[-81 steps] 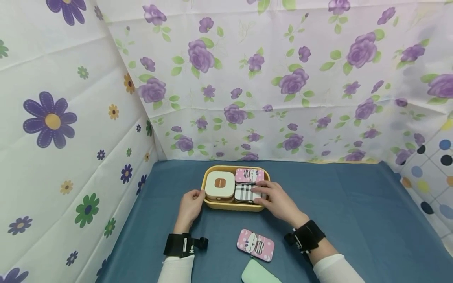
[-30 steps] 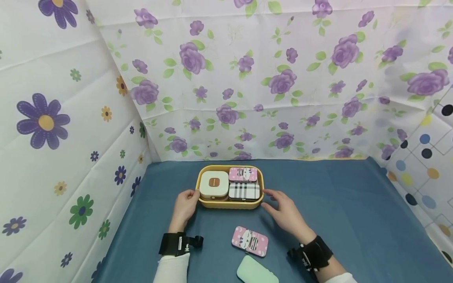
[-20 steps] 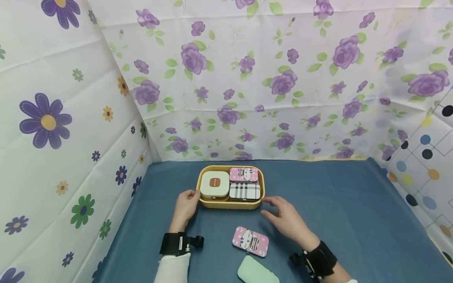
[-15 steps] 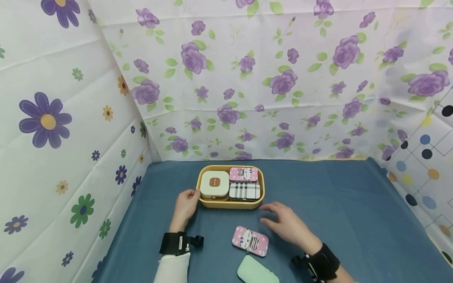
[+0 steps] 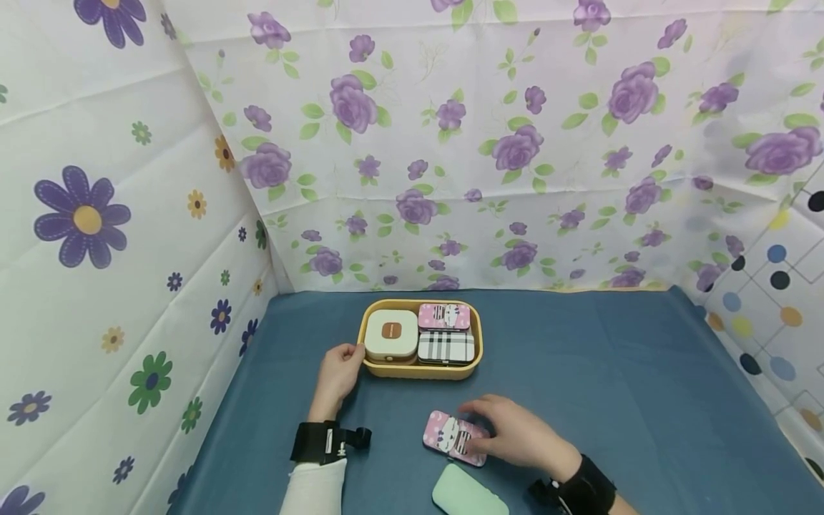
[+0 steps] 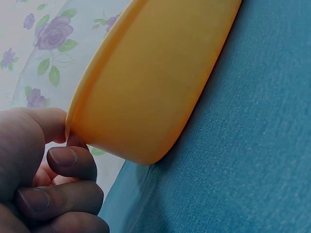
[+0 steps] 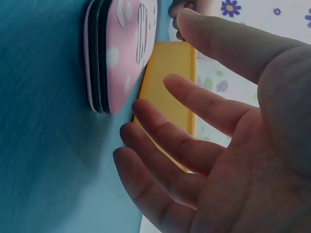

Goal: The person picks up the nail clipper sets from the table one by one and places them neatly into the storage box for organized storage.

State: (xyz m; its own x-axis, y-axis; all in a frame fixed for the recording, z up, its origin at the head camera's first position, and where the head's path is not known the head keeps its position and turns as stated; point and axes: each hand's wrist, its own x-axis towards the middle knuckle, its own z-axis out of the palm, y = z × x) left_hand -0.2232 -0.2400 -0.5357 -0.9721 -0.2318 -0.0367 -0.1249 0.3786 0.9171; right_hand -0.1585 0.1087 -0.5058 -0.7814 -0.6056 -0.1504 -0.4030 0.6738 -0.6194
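My left hand [image 5: 337, 372] pinches the rim of a yellow plastic basket [image 5: 421, 373] at its left end; the left wrist view shows thumb and fingers at the rim [image 6: 73, 104]. Inside the basket lie a cream square case [image 5: 391, 343], a pink tin with a cartoon print [image 5: 458, 322] and a plaid tin [image 5: 446, 347]. Over a second pink cartoon tin [image 5: 444, 434] on the cloth hangs my right hand [image 5: 515, 433], thumb and fingers spread apart. In the right wrist view the fingers [image 7: 184, 145] stay clear of that tin [image 7: 129, 58] and hold nothing.
A mint green case [image 5: 468, 493] lies just in front of the second pink tin, cut off by the lower frame edge. Blue cloth [image 5: 611, 379] covers the table. Flower-printed sheets [image 5: 483, 143] hang behind and at the sides.
My right hand has left the plaid tin in the basket, moved off to the right, then come down toward the front over the loose pink tin. My left hand has kept its grip on the rim.
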